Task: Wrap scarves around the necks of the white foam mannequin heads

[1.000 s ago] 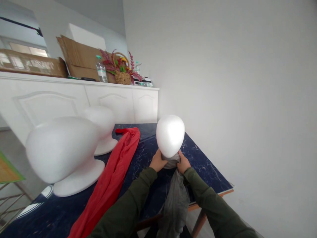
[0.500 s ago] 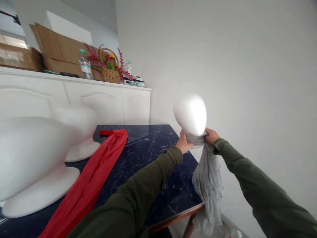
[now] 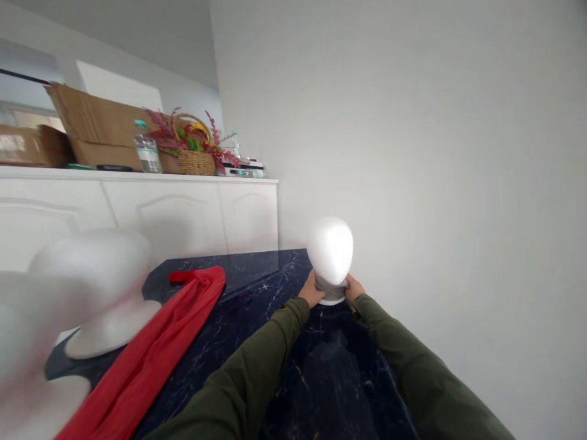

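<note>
Grey cloth is wrapped around neck of white head, whose base seems down on counter nr wall; L hand & R hand w/ fingers clamped on cloth, one per side. Wrap's on, can't tell if ends are secured; red cloth lies loose, other 2 heads bare.

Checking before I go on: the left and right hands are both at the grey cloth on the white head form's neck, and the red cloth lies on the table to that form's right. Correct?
The side is wrong: the head view shows the red cloth on the table to the white head form's left.
</note>
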Tool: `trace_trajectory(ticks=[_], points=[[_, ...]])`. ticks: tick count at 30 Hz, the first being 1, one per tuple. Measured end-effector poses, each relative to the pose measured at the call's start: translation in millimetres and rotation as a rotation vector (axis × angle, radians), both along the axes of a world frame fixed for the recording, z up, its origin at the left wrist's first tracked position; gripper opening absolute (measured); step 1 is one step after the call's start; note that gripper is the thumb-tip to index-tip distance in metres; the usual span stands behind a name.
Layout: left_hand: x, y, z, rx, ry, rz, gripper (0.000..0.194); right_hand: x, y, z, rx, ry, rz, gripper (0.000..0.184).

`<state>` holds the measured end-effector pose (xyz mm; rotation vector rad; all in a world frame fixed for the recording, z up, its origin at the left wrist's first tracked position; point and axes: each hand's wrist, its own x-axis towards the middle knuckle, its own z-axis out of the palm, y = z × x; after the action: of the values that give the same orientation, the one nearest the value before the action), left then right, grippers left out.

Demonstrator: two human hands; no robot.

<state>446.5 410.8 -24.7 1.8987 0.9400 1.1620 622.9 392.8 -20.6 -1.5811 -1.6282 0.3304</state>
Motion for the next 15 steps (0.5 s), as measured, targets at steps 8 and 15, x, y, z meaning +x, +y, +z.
trace_trajectory(ticks=[8, 15], points=[[-14, 28, -18.4, -0.061, 0.044, 0.036, 0.084, -5, 36, -31.0, -0.041, -0.057, 0.051, 0.073], [-14, -2, -16.2, -0.098, 0.106, 0.074, 0.086, -4, 23, -32.6, -0.147, -0.110, 0.031, 0.078]])
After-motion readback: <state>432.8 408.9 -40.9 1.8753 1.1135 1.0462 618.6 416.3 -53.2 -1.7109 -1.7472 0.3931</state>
